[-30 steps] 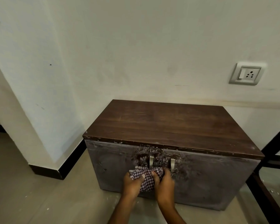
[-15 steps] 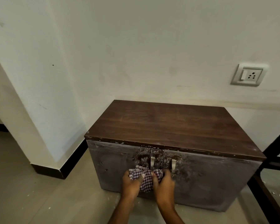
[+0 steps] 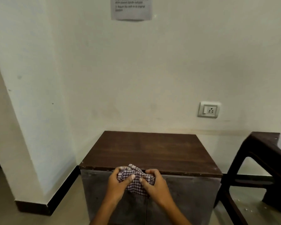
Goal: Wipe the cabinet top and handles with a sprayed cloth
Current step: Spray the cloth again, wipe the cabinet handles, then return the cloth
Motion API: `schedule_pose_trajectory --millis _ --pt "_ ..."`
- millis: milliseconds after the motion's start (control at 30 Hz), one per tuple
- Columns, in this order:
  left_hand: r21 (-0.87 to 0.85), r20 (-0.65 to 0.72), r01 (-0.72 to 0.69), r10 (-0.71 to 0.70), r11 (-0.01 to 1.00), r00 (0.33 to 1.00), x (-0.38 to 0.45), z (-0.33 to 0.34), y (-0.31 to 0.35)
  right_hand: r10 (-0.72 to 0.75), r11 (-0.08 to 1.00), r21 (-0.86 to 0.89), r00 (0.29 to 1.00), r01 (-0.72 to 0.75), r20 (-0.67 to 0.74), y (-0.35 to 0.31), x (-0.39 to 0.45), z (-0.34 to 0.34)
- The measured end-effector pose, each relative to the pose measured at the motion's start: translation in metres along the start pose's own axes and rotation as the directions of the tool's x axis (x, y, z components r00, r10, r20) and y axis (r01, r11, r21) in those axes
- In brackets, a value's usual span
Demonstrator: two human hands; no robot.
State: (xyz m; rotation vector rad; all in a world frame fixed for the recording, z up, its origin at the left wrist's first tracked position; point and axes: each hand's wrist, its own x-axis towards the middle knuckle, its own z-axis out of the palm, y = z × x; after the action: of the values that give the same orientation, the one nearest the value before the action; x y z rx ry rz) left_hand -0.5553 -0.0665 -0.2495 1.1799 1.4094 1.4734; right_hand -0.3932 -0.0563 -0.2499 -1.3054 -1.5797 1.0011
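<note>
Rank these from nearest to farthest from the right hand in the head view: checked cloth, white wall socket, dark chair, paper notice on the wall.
1. Checked cloth, in the right hand's grip.
2. Dark brown chair, to the right.
3. White wall socket, up and right on the wall.
4. Paper notice, high at the top of the wall.

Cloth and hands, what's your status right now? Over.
Left hand and right hand both shut on checked cloth. Cloth bunched at cabinet front top edge, handles hidden. Cabinet top bare, nothing blocking.

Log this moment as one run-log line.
left hand: grips checked cloth | right hand: grips same cloth | cloth: bunched at cabinet front top edge | handles: hidden
</note>
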Motion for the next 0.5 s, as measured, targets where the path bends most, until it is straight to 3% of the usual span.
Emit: schedule_pose_trajectory --millis 100,200,367,500 --pt "0.088 0.154 -0.104 0.090 0.991 0.984 0.002 0.003 0.036 -0.042 0.986 -0.150 0.984 0.069 0.172 -0.032 0.002 -0.035" --pt "0.140 0.264 -0.218 0.176 0.966 0.948 0.000 0.014 0.073 -0.057 0.959 -0.261 0.976 0.111 0.209 -0.059 -0.001 -0.064" --pt "0.039 0.348 -0.304 0.272 0.952 0.897 -0.005 0.043 0.124 -0.137 0.947 -0.273 0.982 0.168 0.127 -0.098 -0.008 -0.105" --pt "-0.095 0.316 -0.158 0.180 0.983 0.931 0.001 0.068 0.146 -0.197 0.964 -0.182 0.980 0.192 -0.009 -0.115 -0.007 -0.132"
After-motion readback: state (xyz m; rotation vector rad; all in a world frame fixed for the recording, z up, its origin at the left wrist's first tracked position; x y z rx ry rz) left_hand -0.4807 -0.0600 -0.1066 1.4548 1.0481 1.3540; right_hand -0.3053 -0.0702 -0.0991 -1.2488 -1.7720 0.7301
